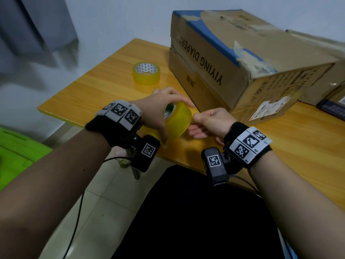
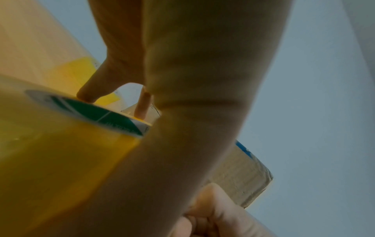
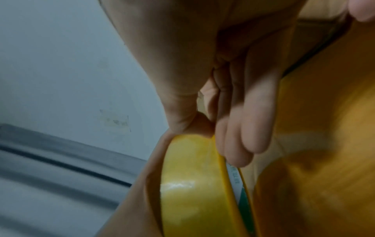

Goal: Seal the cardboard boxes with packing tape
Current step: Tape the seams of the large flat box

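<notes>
**Hunting for the tape end before the first strip**

The left hand [image 1: 158, 113] is wrapped round a yellowish roll of packing tape [image 1: 177, 122], fingers arched over the top and the thumb underneath, so the roll stands on edge, low over the near edge of the wooden table [image 1: 89, 94]. In the left wrist view two fingertips [image 2: 87, 96] rest on the rim of the green-and-white printed core, which steadies the roll against turning. Held this way, its outer face is turned toward the other hand.

The right hand [image 1: 209, 122] has thumb and forefinger pressed together at that outer face, the remaining fingers loosely curled. The right wrist view shows the fingertips [image 3: 239, 154] at the edge of the roll. Whether a free end of tape is already caught between them cannot be told; it looks like picking at the surface to lift the end.

Beyond the hands lies a large cardboard box [image 1: 242, 58] printed "YIYING DIAPERS", its top flaps down, with torn blue print and old tape remnants. A second cardboard box [image 1: 326, 81] sits just behind it to the right. A spare tape roll [image 1: 146, 73] lies flat on the table, left of the large box and apart from it.

Judging from this, sealing has not begun: no fresh strip runs from the roll to either box.
</notes>
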